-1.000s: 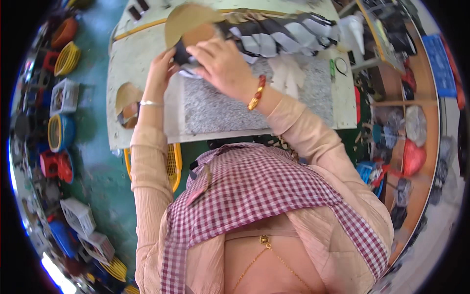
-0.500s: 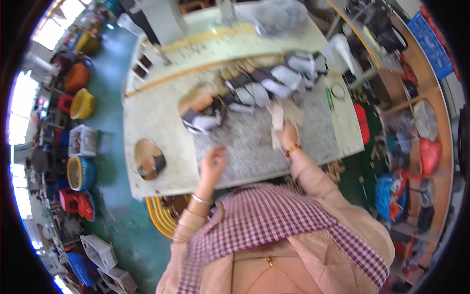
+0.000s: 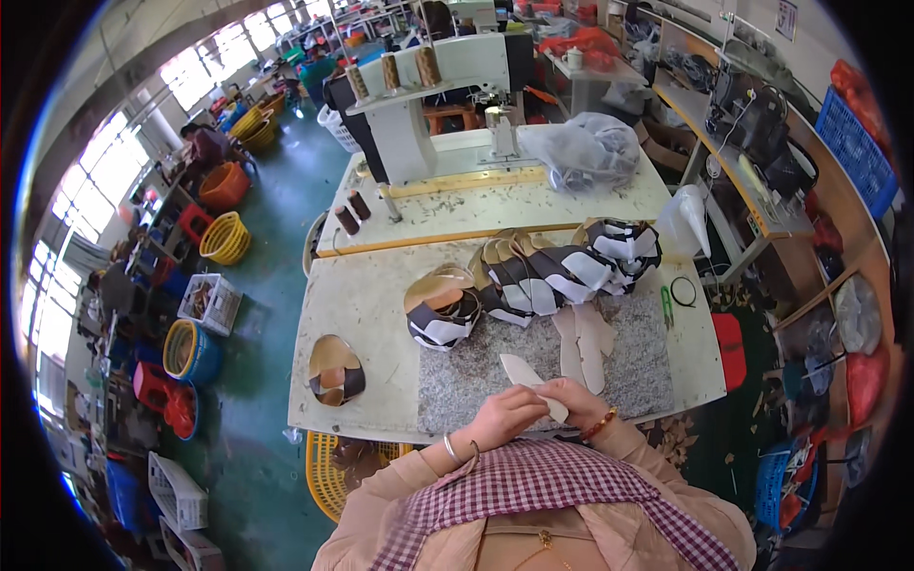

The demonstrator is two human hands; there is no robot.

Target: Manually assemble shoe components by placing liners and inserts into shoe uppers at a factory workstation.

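Note:
Close to the table's near edge, my left hand and my right hand are together, their fingers closed on a pale insole-shaped piece. Its pointed end sticks out to the far left. More pale insole pieces lie beyond my right hand on a speckled grey mat. Behind them runs a row of shoe uppers, black and white with tan linings. One similar upper stands at the row's left end. Farther left, a tan and dark brown upper rests on the bare tabletop.
A large sewing machine with thread cones stands across the table. Beside it lies a clear plastic bag. At the right are green snips and a black ring. A yellow basket sits below the near edge.
My right hand has drawn back from the insole pieces toward me, carrying one. My left hand has moved right and now holds it too. The view has tilted up, showing more of the room.

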